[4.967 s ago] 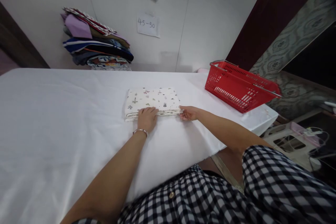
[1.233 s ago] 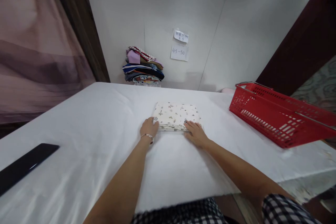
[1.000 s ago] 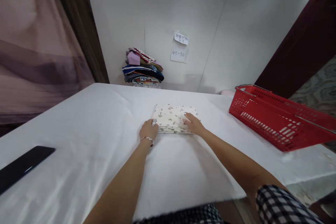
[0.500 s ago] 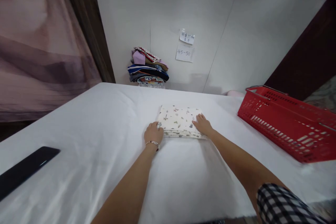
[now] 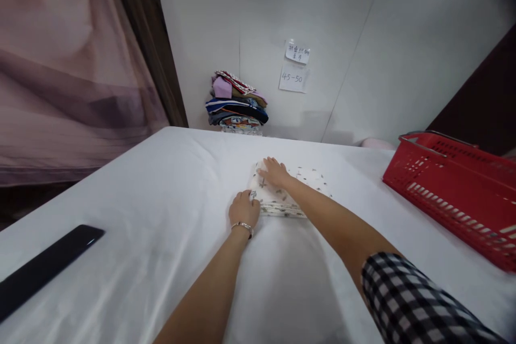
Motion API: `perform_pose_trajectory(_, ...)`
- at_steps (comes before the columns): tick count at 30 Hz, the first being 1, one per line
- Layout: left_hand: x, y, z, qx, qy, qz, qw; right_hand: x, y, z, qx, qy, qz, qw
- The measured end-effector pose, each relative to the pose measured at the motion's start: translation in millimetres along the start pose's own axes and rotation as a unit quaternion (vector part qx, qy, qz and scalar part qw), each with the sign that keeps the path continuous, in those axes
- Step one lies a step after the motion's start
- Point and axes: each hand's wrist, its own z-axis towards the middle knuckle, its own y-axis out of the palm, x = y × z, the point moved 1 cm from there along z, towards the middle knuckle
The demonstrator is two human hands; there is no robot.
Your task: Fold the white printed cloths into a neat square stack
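Observation:
A folded white cloth (image 5: pixel 267 195) with a small scattered print lies in layers on the white-covered table. My left hand (image 5: pixel 244 209), with a bracelet at the wrist, grips its near left corner, fingers bent at the edge and thumb by the front fold. Across the top reaches my right hand (image 5: pixel 276 173), lying flat on the cloth's far left part with fingers stretched out. My right forearm hides the middle and front right of the cloth.
A red plastic basket (image 5: pixel 451 183) stands on the right of the table (image 5: pixel 173 188). At the left lies a flat black object (image 5: pixel 48 266). Behind the far edge is a stack of folded fabrics (image 5: pixel 237 105), near paper notes (image 5: pixel 292 77) on the wall. A pinkish curtain (image 5: pixel 72 75) hangs at left.
My right hand has moved left across the cloth, from its right edge to its far left part. My left hand stays at the left corner. The whole view has shifted slightly.

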Motion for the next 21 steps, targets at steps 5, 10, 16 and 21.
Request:
perform_pose_trajectory(5, 0, 1.1, 0, -0.006, -0.003, 0.007, 1.0, -14, 35, 9, 0.039, -0.009, -0.014, 0.999)
perform_pose_trajectory(10, 0, 1.2, 0, -0.002, 0.002, 0.013, 1.0, -11, 43, 7, 0.046, -0.017, -0.001, 0.999)
perform_pose_trajectory(16, 0, -0.5, 1, -0.003, 0.002, 0.01, 1.0, 3, 19, 1, -0.03, -0.034, 0.026, 0.999)
perform_pose_trajectory(21, -1, -0.7, 3, -0.005, 0.002, 0.006, 1.0, 70, 5, -42, 0.031, 0.058, -0.036, 0.997)
